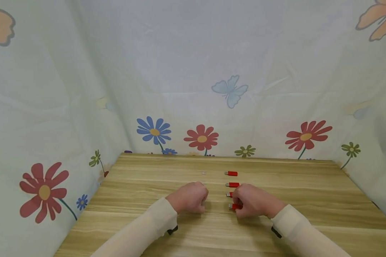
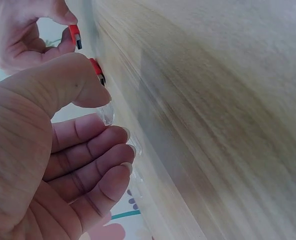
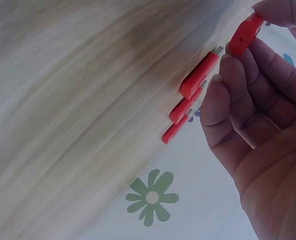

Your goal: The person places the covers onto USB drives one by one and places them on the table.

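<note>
Between thumb and index finger, my left hand (image 1: 189, 198) pinches a small clear plastic cap (image 2: 107, 114), close over the table. My right hand (image 1: 255, 201) pinches a red USB stick (image 3: 244, 36) by its body, its metal plug bare and pointing left toward the other hand. Three more red USB sticks lie in a column beyond it: a far one (image 1: 232, 174), a middle one (image 1: 233, 185) and a near one (image 1: 229, 195) partly hidden by the right hand. Past the left fingertips, more clear caps (image 2: 137, 146) lie on the table in a row.
The wood-grain table (image 1: 141, 185) ends at the back against a pale curtain (image 1: 180, 71) printed with flowers and butterflies. The same cloth hangs along the left and right sides. Both forearms, in cream sleeves (image 1: 148, 225), reach in from the front.
</note>
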{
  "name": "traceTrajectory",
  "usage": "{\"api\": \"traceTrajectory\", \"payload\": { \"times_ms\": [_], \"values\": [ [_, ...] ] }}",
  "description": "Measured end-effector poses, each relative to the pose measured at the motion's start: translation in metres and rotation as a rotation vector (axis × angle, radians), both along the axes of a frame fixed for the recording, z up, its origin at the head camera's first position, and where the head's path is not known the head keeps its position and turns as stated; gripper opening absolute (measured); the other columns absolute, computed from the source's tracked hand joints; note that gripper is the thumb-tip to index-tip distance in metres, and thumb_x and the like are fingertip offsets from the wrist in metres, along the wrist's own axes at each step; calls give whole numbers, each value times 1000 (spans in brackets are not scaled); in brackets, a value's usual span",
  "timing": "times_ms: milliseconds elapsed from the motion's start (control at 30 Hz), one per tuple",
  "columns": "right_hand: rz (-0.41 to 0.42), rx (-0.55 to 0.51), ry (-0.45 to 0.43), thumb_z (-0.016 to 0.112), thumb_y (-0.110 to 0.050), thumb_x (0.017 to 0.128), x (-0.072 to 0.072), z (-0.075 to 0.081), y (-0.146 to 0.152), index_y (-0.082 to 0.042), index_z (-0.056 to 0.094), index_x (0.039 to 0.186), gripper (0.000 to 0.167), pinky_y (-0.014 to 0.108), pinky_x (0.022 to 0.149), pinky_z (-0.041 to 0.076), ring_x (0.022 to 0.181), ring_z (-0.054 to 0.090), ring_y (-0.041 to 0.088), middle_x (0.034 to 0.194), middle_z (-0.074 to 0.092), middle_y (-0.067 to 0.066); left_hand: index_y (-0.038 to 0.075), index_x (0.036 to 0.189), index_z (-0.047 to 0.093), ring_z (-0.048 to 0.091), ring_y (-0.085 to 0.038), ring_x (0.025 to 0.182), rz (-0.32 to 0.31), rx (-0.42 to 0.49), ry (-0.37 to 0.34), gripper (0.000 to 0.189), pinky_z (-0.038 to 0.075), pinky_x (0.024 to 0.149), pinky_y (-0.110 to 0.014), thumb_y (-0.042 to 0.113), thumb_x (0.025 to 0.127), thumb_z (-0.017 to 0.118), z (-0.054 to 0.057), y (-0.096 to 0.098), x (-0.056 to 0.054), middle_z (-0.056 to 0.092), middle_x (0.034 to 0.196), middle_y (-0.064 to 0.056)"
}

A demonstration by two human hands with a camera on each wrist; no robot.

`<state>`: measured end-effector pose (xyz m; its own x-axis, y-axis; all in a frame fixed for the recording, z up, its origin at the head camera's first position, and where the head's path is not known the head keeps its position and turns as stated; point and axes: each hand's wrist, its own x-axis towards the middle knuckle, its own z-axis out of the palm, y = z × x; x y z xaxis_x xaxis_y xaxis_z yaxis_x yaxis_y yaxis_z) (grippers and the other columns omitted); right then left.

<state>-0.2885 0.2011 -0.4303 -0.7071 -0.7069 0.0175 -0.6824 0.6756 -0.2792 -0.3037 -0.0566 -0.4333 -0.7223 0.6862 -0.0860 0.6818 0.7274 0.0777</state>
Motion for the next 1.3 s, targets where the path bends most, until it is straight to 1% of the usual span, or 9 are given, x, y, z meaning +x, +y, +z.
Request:
{"api": "traceTrajectory", "payload": {
  "times_ms": [133, 300, 400, 533, 733, 967, 1100, 1300],
  "values": [
    [-5, -1, 8, 74, -13, 73, 1, 1, 0, -19, 59, 67, 18, 19, 51, 31, 54, 37, -2, 60, 44, -15, 18, 65, 56, 42, -6, 50, 2, 23, 7, 28, 34, 48, -20, 17, 82, 78, 1, -1, 1, 46, 56, 9],
    [-15, 7, 8, 76, -15, 75, 2, 3, -1, -20, 61, 70, 17, 19, 52, 36, 55, 40, -2, 61, 49, -15, 18, 67, 57, 44, -6, 52, 17, 49, -26, 27, 36, 50, -20, 16, 82, 79, 3, -2, 1, 49, 58, 9],
    [-15, 11, 5, 77, -16, 76, 3, 5, -1, -20, 63, 72, 15, 19, 53, 39, 56, 43, -2, 62, 52, -15, 17, 68, 57, 45, -7, 54, 28, 85, -63, 26, 36, 50, -20, 14, 82, 79, 3, -3, 1, 50, 60, 7],
    [-15, 3, 1, 77, -16, 76, 5, 8, -2, -20, 64, 72, 15, 19, 53, 41, 56, 44, -2, 63, 53, -15, 17, 70, 58, 46, -7, 56, 38, 121, -92, 26, 37, 51, -20, 13, 81, 80, 2, -4, 0, 50, 61, 7],
    [-6, -11, 14, 77, -14, 77, 5, 12, -3, -20, 63, 70, 17, 19, 54, 42, 57, 44, -2, 63, 53, -15, 17, 71, 59, 45, -6, 57, 12, 146, -76, 24, 36, 53, -19, 12, 81, 80, 3, -5, -1, 48, 62, 8],
    [10, -29, 11, 78, -13, 77, 4, 14, -1, -19, 64, 71, 16, 18, 56, 44, 59, 46, -3, 64, 56, -14, 18, 73, 60, 47, -6, 59, 10, 189, -105, 22, 39, 56, -18, 8, 82, 77, 5, -8, -1, 51, 64, 8],
    [14, -58, 12, 77, -12, 77, 3, 17, 0, -19, 66, 72, 14, 18, 57, 45, 60, 47, -2, 66, 57, -14, 21, 74, 62, 51, -5, 61, 18, 251, -143, 22, 43, 57, -18, 8, 84, 77, 5, -10, -1, 55, 66, 9],
    [41, -119, 27, 76, -10, 78, 5, 22, 1, -18, 69, 74, 11, 18, 57, 44, 61, 47, 0, 68, 58, -13, 20, 78, 66, 55, -2, 64, 25, 370, -181, 17, 50, 61, -16, 12, 84, 80, 5, -13, 0, 61, 71, 12]
  ]
}}
